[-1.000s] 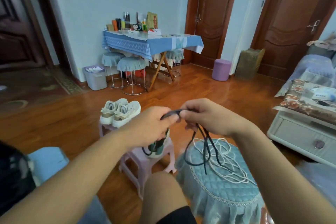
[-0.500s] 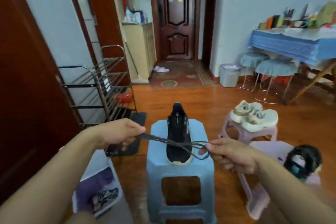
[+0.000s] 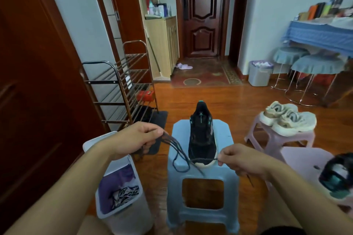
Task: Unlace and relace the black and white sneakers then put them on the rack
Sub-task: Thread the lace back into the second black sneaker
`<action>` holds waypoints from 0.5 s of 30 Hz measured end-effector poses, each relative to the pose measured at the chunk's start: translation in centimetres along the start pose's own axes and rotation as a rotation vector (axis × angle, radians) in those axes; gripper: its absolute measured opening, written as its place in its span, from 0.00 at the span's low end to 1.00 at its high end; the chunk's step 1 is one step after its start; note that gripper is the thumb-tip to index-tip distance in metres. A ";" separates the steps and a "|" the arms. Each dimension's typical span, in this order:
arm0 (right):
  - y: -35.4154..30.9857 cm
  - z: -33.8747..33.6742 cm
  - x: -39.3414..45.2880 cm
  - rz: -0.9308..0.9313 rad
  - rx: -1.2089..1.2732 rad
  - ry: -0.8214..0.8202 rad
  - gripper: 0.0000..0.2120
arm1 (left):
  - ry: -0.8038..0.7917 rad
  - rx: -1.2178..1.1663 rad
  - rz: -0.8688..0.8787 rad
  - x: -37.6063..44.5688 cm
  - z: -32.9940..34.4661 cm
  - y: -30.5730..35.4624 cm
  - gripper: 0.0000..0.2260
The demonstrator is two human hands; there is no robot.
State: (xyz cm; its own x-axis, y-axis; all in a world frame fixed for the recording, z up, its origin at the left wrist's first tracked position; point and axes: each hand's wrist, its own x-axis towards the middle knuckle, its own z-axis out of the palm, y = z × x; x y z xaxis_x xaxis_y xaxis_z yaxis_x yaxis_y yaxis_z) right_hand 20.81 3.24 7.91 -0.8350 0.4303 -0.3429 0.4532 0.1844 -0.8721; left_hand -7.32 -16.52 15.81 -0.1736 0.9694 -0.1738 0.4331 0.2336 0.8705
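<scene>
Black sneaker point(image 3: 201, 137) is seen in the head view standing upright on a light blue plastic stool point(image 3: 202, 183), toe toward the camera, heel toward the far door; its eyelets appear unlaced. A dark shoelace point(image 3: 180, 153) is stretched in front of the toe between both hands. Several strands are gripped in the curled fingers of the left hand point(image 3: 133, 139), raised just left of the stool. One end is pinched between thumb and fingers of the right hand point(image 3: 236, 160), held at the toe, with a short tail hanging below it. A loop of lace sags onto the stool's front edge. A metal shoe rack point(image 3: 118, 89) is set against the left wall, behind the left hand. A pair of cream sneakers point(image 3: 288, 118) is placed on a pink stool point(image 3: 267, 139) to the right. A second dark sneaker point(image 3: 337, 175) lies at the right edge, blurred. A white bin point(image 3: 118, 196) stands beside the blue stool.
</scene>
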 end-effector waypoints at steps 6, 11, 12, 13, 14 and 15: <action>-0.7 0.3 0.2 0.019 -0.141 0.009 0.16 | -0.047 0.099 0.121 0.2 0.1 2.9 0.13; -2.8 1.9 0.2 -0.123 -0.086 0.012 0.13 | -0.219 0.115 0.169 0.1 1.2 4.7 0.11; -3.6 2.4 0.2 -0.150 -0.021 -0.063 0.13 | -0.255 0.118 0.188 0.2 1.4 5.1 0.11; -4.1 3.0 0.3 -0.177 0.030 -0.124 0.13 | -0.290 0.131 0.208 0.2 1.5 5.5 0.11; -4.6 3.5 0.3 -0.210 0.051 -0.174 0.14 | -0.324 0.161 0.229 0.2 1.6 6.0 0.11; -4.9 3.9 0.6 -0.234 0.048 -0.213 0.16 | -0.363 0.199 0.245 0.2 1.7 6.4 0.11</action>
State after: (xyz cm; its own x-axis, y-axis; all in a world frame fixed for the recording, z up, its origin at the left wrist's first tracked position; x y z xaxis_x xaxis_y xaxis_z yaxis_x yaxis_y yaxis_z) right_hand 16.83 -0.85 10.64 -0.9637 0.1859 -0.1917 0.2299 0.2127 -0.9497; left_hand -3.07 -14.69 20.59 0.2589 0.9534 -0.1550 0.5896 -0.0289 0.8071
